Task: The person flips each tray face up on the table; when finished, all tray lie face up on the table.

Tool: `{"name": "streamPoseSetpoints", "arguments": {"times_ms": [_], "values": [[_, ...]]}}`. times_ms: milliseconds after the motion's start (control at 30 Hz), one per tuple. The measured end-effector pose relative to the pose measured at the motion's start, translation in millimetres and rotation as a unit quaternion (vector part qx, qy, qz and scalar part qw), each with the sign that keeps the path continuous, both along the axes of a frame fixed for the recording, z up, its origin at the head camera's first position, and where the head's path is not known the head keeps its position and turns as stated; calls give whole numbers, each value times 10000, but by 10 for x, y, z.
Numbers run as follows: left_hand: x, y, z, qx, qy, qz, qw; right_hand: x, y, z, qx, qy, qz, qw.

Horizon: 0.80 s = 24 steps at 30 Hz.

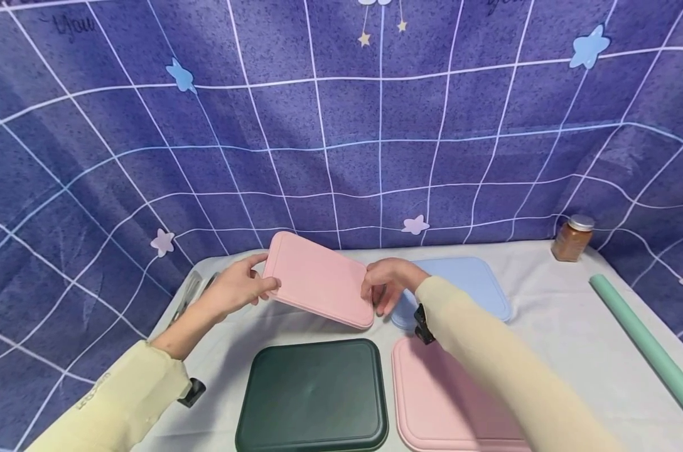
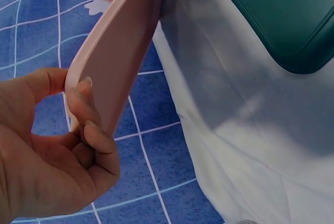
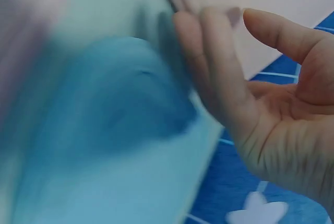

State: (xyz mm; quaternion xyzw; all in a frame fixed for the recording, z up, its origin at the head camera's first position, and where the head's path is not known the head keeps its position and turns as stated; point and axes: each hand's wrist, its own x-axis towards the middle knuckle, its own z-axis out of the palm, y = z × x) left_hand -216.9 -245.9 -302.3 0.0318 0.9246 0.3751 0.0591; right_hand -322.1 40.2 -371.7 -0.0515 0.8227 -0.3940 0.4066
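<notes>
A pink rectangular panel [image 1: 319, 279] with rounded corners and a low rim is tilted above the far part of the table, its left end higher. My left hand [image 1: 234, 289] grips that end, thumb on the near face and fingers behind. At the lower right end, my right hand [image 1: 391, 276] pinches the edge between thumb and fingers. The left wrist view shows the rimmed side of the panel [image 2: 117, 51] facing the table. Beneath my right wrist lies a light blue panel [image 1: 471, 282], partly covered by the forearm.
Nearer on the white cloth [image 1: 562, 326] lie a dark green panel [image 1: 313, 392] and a second pink panel [image 1: 432, 389], partly under my right sleeve. A lidded jar [image 1: 572, 238] and a green roll [image 1: 646, 345] are at the right. Metallic items [image 1: 191, 289] lie at the left edge.
</notes>
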Motion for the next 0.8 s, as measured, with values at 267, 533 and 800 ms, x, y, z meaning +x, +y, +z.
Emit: {"name": "streamPoseSetpoints", "arguments": {"times_ms": [267, 533, 800], "values": [[52, 112, 41, -403, 489, 205, 9978, 6, -390, 714, 425, 589, 191, 9972], [112, 234, 84, -1058, 994, 452, 9884, 96, -942, 1194, 511, 1719, 401, 9830], [188, 359, 120, -1287, 1503, 603, 9784, 160, -1157, 1370, 488, 1645, 216, 9849]]}}
